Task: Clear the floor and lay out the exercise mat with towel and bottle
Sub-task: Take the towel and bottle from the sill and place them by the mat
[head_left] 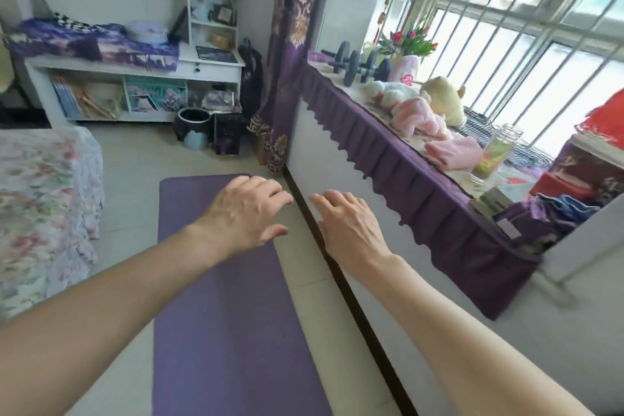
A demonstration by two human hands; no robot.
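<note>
A purple exercise mat (216, 314) lies unrolled flat on the tiled floor, running from the bottom edge toward the curtain. My left hand (243, 213) hovers over its far right part, fingers spread, holding nothing. My right hand (347, 226) is in the air over the dark skirting strip beside the mat, also empty with fingers apart. On the window ledge to the right a folded pink towel (454, 152) lies next to a clear bottle (494, 155) with greenish contents and a glass lid.
The window ledge (371, 145) has a purple frilled cover and carries dumbbells (354, 66), plush toys (418, 108) and flowers. A bed with a floral cover (44, 206) borders the mat's left. A white desk with shelves (135, 84), a bin (194, 128) and a dark box stand at the far wall.
</note>
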